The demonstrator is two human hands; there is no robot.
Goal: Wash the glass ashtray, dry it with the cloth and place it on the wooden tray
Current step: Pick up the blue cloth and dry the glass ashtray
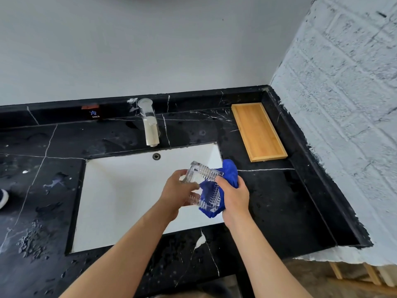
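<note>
- Black marble counter [268, 201] veined with white ran across the view, wet in patches, with droplets beaded at the lower left.
- Behind it rose a plain grey wall [150, 50], and on the right a rough white-painted brick wall [343, 104] met the counter's edge.
- Set into the counter was a white rectangular sink [120, 201], its overflow hole just under the back rim.
- A chrome faucet [149, 123] stood behind the sink, spout pointing at the basin; no water could be seen running from it.
- A small dark label reading COLD [94, 114] sat on the backsplash left of the faucet.
- Over the right half of the basin, the glass ashtray [204, 186] was up in the air, tilted on edge, its ribbed rim catching the light.
- The left hand [176, 194] clasped the ashtray from the left, fingers curled round its side and showing through the clear glass.
- The right hand [233, 195] was closed around a bunched blue cloth [229, 171], pressing it against the ashtray's right side.
- The cloth spilled out above and below that hand, and part of it showed blue through the glass.
- The wooden tray [258, 131] lay at the far right of the counter, close to the back corner, well apart from the hands.
- At the far left edge, the toe of a dark shoe with a white sole [3, 198] poked into view.
</note>
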